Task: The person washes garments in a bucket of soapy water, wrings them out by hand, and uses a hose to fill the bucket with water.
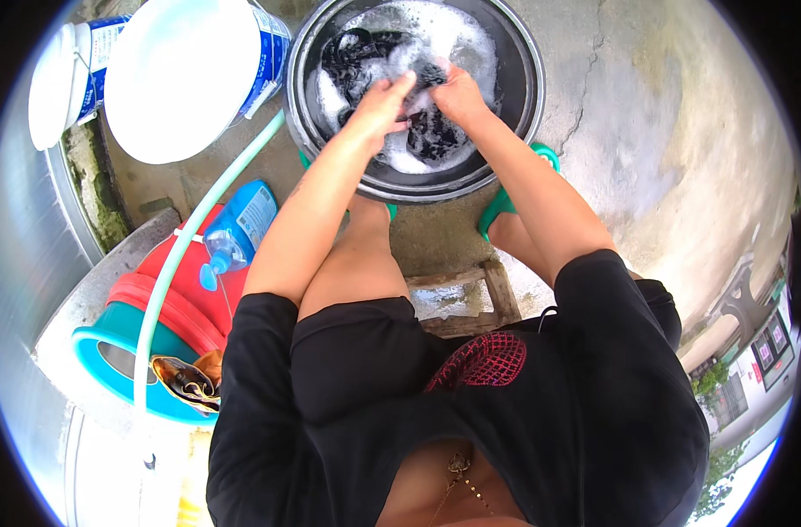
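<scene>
White bucket (185, 75) & blue soap bottle (238, 228) sitting at left. Left hand (381, 105) and right hand (458, 92) both clenching dark cloth (431, 136) in sudsy basin (506, 132). Scrubbing looks midway; suds not yet rinsed off.

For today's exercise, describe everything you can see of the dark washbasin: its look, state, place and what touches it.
The dark washbasin is round, shiny and seemingly metal, sitting on the cracked concrete ground in front of the seated person. It holds soapy water, white foam and a dark cloth. The left hand and right hand grip that cloth inside it. A pale green hose reaches its left rim.
</scene>
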